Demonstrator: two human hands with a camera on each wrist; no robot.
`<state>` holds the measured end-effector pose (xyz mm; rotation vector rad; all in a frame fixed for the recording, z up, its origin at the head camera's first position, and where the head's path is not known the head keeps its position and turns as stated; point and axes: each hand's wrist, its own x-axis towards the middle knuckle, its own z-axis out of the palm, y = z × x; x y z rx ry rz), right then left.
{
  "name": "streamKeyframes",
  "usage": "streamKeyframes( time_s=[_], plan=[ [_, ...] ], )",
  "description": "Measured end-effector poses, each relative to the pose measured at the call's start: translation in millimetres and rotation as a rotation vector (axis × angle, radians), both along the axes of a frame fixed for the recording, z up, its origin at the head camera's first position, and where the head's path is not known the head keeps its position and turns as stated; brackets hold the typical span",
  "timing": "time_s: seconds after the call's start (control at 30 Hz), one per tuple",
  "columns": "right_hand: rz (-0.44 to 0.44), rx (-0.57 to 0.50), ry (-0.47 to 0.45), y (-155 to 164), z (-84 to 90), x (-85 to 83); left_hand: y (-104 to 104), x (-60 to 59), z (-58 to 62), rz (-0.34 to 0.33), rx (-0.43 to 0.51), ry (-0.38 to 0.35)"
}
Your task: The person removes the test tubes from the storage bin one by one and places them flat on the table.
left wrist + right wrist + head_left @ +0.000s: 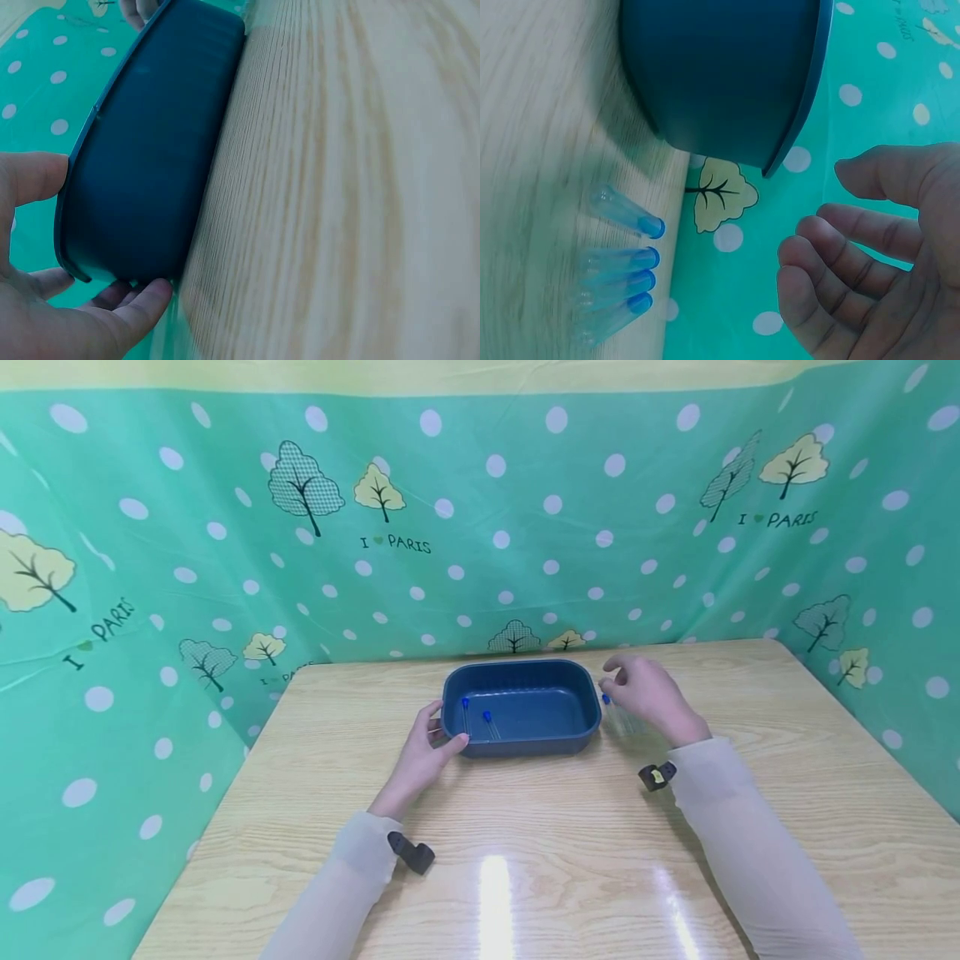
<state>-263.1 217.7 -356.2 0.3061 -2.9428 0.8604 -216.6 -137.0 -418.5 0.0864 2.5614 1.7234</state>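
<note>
A dark blue rectangular tub [525, 747] stands on the table, with two clear tubes with blue caps [487, 717] lying inside at its left. My left hand [422, 758] grips the tub's left end, thumb at the near corner and fingers around the far side; the left wrist view shows the fingertips against the tub's wall [142, 150]. Just right of the tub, my right hand [647, 693] hovers with loosely bent fingers and nothing between them. Below it, several more blue-capped clear tubes [622, 259] lie side by side on the table, partly hidden by the hand in the head view.
The light wood-grain table [570, 843] reaches back to a green dotted cloth [480, 568] with tree prints, which hangs behind it and at both sides. A black wrist camera [411, 853] is strapped on the left sleeve, another [657, 776] on the right.
</note>
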Motion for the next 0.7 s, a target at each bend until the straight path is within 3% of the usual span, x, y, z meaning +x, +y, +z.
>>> streamKeyframes(
  time_s=[0.27,0.5,0.53,0.7],
  plan=[
    [0.006,0.011,0.022,-10,0.2,1.0,1,0.9,7.5,-0.008,0.008,-0.036],
    [0.022,0.012,0.024,-16,-0.3,3.2,0,1.0,1.7,0.005,-0.002,-0.001],
    [0.025,0.010,0.024,-17,-0.6,3.1,1,3.5,6.3,0.002,0.000,-0.002],
    [0.045,0.000,0.035,-21,-1.4,3.8,1,2.5,6.7,0.001,0.006,-0.009]
  ],
)
